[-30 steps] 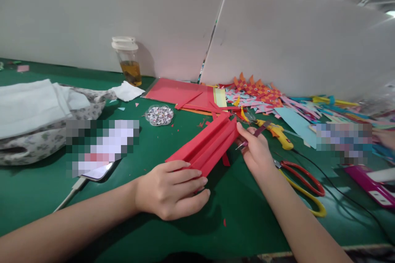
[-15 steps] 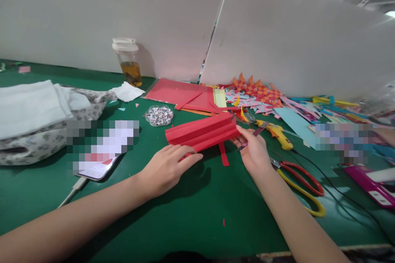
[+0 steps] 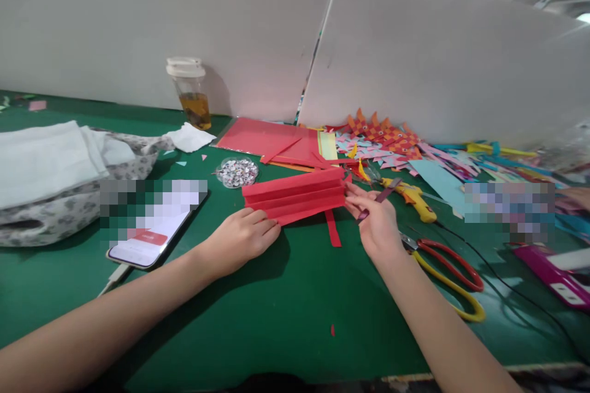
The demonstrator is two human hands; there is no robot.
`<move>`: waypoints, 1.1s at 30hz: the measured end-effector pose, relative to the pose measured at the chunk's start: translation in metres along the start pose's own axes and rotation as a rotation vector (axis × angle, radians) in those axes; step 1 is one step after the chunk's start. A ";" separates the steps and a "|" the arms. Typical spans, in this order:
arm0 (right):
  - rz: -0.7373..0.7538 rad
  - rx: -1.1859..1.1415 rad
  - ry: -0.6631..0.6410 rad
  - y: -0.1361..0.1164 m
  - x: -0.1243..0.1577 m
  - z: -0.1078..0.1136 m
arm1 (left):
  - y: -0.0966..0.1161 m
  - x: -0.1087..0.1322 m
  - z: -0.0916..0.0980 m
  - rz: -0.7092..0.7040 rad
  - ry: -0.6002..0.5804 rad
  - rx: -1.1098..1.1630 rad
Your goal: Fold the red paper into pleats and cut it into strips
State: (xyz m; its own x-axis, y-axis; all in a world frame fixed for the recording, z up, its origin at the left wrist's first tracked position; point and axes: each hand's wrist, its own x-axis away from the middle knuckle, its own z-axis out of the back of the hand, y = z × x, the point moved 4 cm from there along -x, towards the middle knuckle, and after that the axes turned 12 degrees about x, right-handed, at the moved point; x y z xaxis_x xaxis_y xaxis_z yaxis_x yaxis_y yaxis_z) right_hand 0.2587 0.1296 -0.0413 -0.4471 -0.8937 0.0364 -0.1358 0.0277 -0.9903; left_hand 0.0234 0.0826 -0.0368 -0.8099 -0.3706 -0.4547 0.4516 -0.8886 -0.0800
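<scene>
A sheet of red paper [image 3: 295,195] with lengthwise accordion creases is held between my two hands above the green table. My left hand [image 3: 246,236] is closed on its near left edge, thumb and fingers pinched together. At the paper's right end, the fingers of my right hand [image 3: 375,215] are closed on the edge. A slim dark purple tool [image 3: 386,191] also sits in that hand; its exact kind I cannot make out. Just below the sheet a red paper strip [image 3: 332,230] sticks out.
To the right lie scissors [image 3: 452,264] with red and yellow handles, a yellow glue gun [image 3: 412,199] and a power strip [image 3: 548,273]. A phone [image 3: 159,227], cloth bag [image 3: 69,178] and drink cup [image 3: 191,95] are left. Googly eyes [image 3: 237,172] and paper scraps [image 3: 382,156] lie behind.
The red paper has turned flatter toward me and shifted slightly left. My left hand has moved left along its near edge, and my right hand's fingers have shifted at its right end.
</scene>
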 end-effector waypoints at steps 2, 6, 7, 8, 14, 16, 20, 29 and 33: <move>0.097 -0.007 0.100 -0.007 0.000 0.005 | 0.000 0.000 -0.002 0.007 -0.020 0.010; 0.275 -0.006 0.092 -0.019 0.007 0.007 | -0.002 0.001 -0.003 0.052 -0.026 0.041; 0.276 0.007 0.048 -0.019 0.009 0.005 | -0.002 0.001 -0.004 0.067 -0.021 0.047; 0.260 0.021 -0.005 -0.018 0.011 0.002 | -0.003 0.001 -0.004 0.085 -0.014 0.051; 0.221 0.096 -0.232 -0.008 0.023 -0.014 | -0.001 -0.001 -0.006 0.127 0.005 0.063; 0.237 0.143 -0.299 -0.007 0.027 -0.017 | 0.001 -0.002 -0.006 0.123 0.011 0.072; 0.257 0.332 -0.501 -0.006 0.039 -0.027 | 0.002 -0.002 -0.006 0.145 0.008 0.115; 0.227 0.571 -0.715 0.004 0.055 -0.038 | -0.014 0.003 -0.009 0.520 0.056 0.528; 0.148 0.554 -0.697 0.007 0.052 -0.037 | -0.030 0.013 -0.016 0.845 0.374 0.835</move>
State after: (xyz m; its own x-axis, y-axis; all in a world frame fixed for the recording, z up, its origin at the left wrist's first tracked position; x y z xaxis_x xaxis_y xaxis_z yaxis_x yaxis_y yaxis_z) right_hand 0.2017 0.0993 -0.0415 0.2354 -0.9719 -0.0072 0.4068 0.1052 -0.9074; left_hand 0.0058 0.1088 -0.0548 -0.1630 -0.9316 -0.3248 0.2921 -0.3600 0.8861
